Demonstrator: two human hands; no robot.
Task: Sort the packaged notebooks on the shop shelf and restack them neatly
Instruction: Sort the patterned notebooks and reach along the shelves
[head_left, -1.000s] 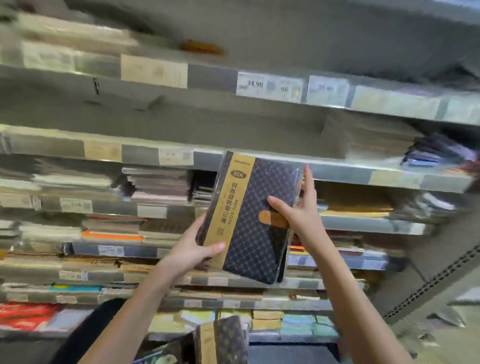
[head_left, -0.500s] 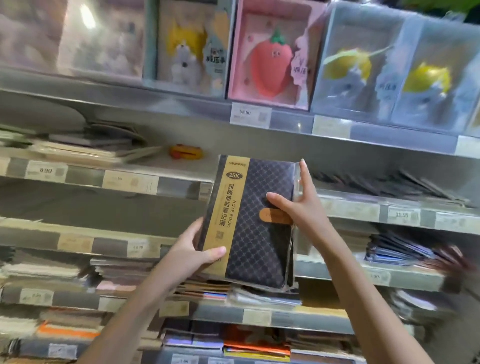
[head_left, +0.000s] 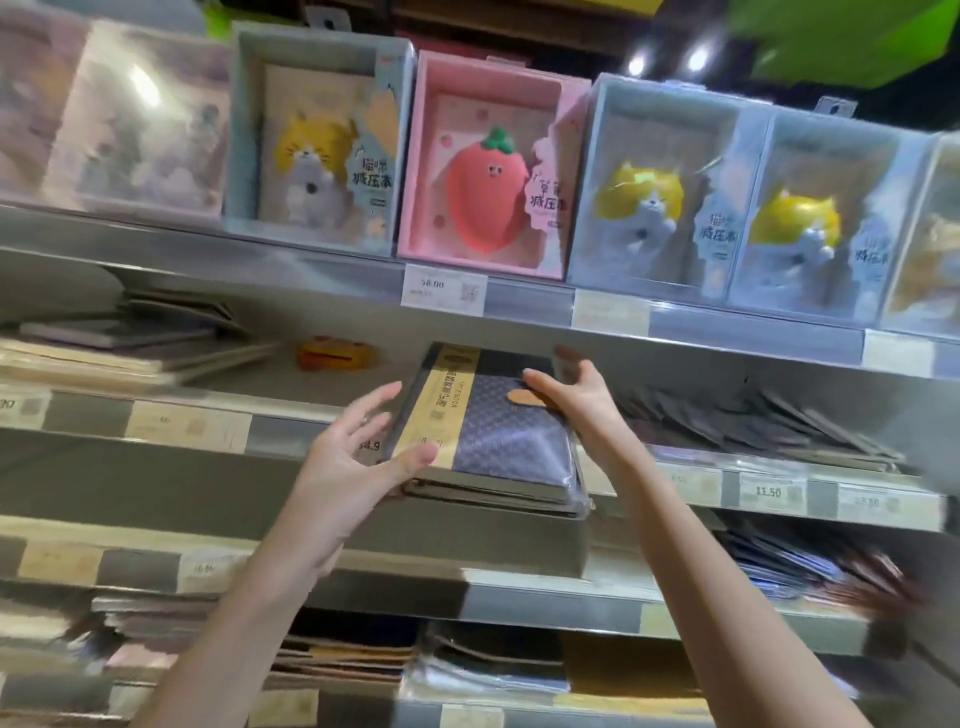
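Lying flat on the grey metal shelf (head_left: 291, 415), front edge overhanging the lip, a stack of dark quilted-pattern notebooks in clear plastic wrap (head_left: 511, 441); a tan-gold band with printed characters runs down the top cover's left side, an orange tab closure near its right edge.

Head view. Left hand (head_left: 348, 457): fingers spread and straight, thumb tip touching the top cover's near left corner, other fingers fanned just left of the stack, nothing gripped. Right hand (head_left: 576, 395): thumb lying on the cover by the orange tab, fingers reaching along the far right edge, blurred; cannot tell whether they curl round it.

Shelf above: pink boxed strawberry-figure notebook (head_left: 488, 171), white price tag reading 58.00 (head_left: 444, 290) beneath it. Left of the stack, farther back: small orange object (head_left: 337, 354), blurred.
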